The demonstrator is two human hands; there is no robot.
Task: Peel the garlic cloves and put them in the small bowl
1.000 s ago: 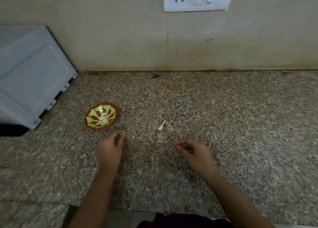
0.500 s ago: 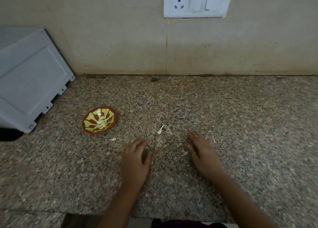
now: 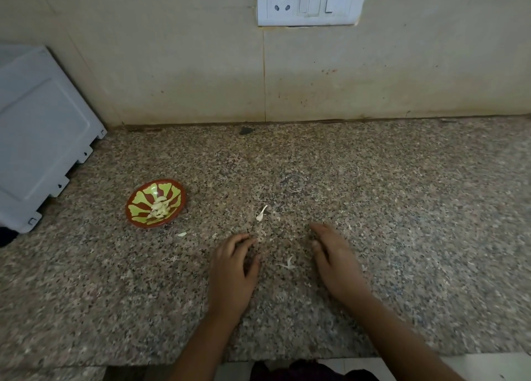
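A small red bowl with a yellow-green pattern (image 3: 135,219) stands on the granite counter at the left, with several peeled garlic cloves (image 3: 159,208) inside. My left hand (image 3: 232,268) rests on the counter right of the bowl, fingers loosely bent, holding nothing. My right hand (image 3: 336,257) lies flat on the counter with straight fingers. Between the hands lies a scrap of garlic skin (image 3: 288,263). Another skin piece (image 3: 261,212) lies farther back, and a small bit (image 3: 182,234) sits near the bowl.
A grey-white appliance (image 3: 43,133) stands at the far left against the tiled wall. A socket and switch plate (image 3: 310,1) is on the wall above. The counter's front edge (image 3: 287,359) runs just below my forearms.
My left hand came away from the bowl and moved right toward the middle. Both hands went from curled to resting on the counter, and a skin scrap now lies between them.
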